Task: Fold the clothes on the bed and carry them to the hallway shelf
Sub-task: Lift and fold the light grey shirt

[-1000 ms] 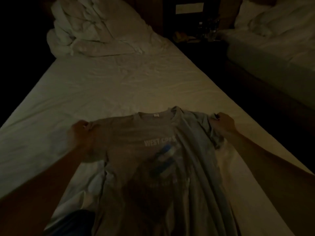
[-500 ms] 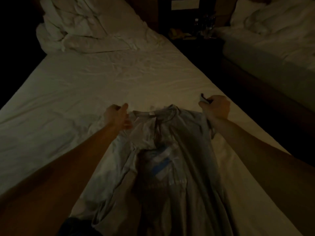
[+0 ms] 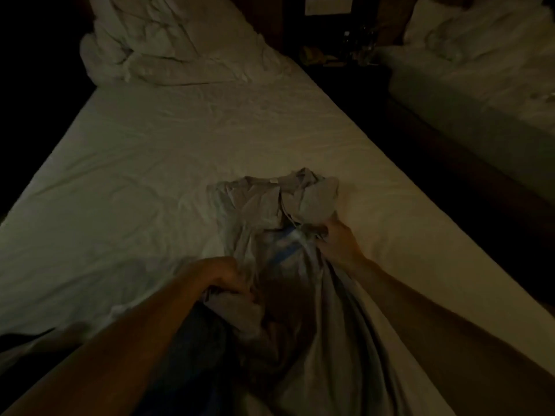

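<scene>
A grey T-shirt (image 3: pixel 270 205) with a blue and white chest print lies lengthwise on the near half of the white bed (image 3: pixel 180 151), collar pointing away from me. Both sleeves are folded in over the chest, so the shirt is a narrow strip. My right hand (image 3: pixel 336 241) pinches the folded right sleeve edge near the print. My left hand (image 3: pixel 222 277) grips a bunch of the shirt's left side lower down. A dark blue garment (image 3: pixel 192 355) lies under my left forearm at the near edge, mostly in shadow.
A crumpled white duvet (image 3: pixel 162 46) is piled at the head of the bed. A dark gap and a nightstand with small items (image 3: pixel 339 52) separate this bed from a second bed (image 3: pixel 480 85) on the right. The room is dim.
Both hands have folded the shirt's sleeves inward and pulled back toward me. The left hand moved from the left shoulder down to the shirt's side; the right moved from the right sleeve to the chest.
</scene>
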Demonstrator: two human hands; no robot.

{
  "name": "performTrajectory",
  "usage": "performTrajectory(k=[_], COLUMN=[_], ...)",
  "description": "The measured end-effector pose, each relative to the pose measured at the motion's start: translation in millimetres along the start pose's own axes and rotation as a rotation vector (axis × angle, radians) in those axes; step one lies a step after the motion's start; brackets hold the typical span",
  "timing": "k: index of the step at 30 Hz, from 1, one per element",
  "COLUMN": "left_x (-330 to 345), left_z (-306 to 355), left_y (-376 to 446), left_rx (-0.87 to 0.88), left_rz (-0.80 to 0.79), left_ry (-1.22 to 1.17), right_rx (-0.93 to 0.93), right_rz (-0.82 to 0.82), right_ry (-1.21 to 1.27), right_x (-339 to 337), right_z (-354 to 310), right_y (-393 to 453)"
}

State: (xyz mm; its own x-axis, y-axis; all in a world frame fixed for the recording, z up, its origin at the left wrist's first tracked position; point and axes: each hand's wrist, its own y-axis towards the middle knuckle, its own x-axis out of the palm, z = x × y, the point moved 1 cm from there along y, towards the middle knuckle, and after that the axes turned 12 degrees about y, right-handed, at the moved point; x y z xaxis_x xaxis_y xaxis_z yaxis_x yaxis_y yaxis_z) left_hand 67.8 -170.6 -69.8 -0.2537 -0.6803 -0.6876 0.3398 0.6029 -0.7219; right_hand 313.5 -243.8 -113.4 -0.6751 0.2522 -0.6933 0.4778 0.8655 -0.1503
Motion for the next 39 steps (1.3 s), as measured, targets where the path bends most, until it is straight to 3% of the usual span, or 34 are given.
performTrajectory(k=[4, 8, 12, 16, 19, 23, 26, 29, 31, 33, 36, 39], left_x=[19.5, 33.7, 53.5, 69.3, 66.7, 62.7, 76.4, 103.4, 117.0, 123.4, 133.4, 153.8], left_z=[12.2, 35.5, 43.8, 42.9, 31.7, 24.3, 28.0, 26.5, 23.3, 23.1, 34.8, 59.3], left_y=[-51.8, -93.3, -117.4, -143.9, -156.3, -187.8, -208.5, -206.1, -194.0, -187.0, -181.1, -176.4], left_rx=[-0.066, 0.148, 0.379, 0.325, 0.156, 0.023, 0.124, 0.169, 0.152, 0.114, 0.064, 0.061], left_rz=[0.151, 0.247, 0.457, 0.568, 0.506, 0.231, 0.066, 0.058, 0.128, 0.23, 0.398, 0.502], left_ry=[0.1, -0.053, -0.316, -0.298, -0.386, -0.724, -0.56, -0.501, -0.397, -0.103, 0.314, 0.419], right_rx=[0.263, 0.245, 0.163, 0.18, 0.173, 0.172, 0.22, 0.231, 0.235, 0.232, 0.161, 0.053], right_rz=[0.003, -0.151, -0.146, -0.234, -0.071, 0.095, 0.031, -0.082, -0.123, -0.104, 0.031, 0.07], right_ry=[-0.18, -0.184, 0.136, 0.26, 0.206, 0.019, -0.128, -0.196, -0.143, -0.126, -0.355, -0.531], right_x=[-6.4, -9.4, -27.3, -38.8, -56.4, -102.9, -125.0, -125.0, -121.4, -120.5, -120.7, -109.7], right_z=[46.8, 66.3, 59.1, 66.4, 71.3, 75.3, 77.6, 82.4, 87.1, 89.3, 83.5, 67.3], right_y=[-86.8, -143.7, -180.0, -214.5, -222.1, -219.2, -227.0, -241.1, -249.1, -256.2, -264.3, -272.1])
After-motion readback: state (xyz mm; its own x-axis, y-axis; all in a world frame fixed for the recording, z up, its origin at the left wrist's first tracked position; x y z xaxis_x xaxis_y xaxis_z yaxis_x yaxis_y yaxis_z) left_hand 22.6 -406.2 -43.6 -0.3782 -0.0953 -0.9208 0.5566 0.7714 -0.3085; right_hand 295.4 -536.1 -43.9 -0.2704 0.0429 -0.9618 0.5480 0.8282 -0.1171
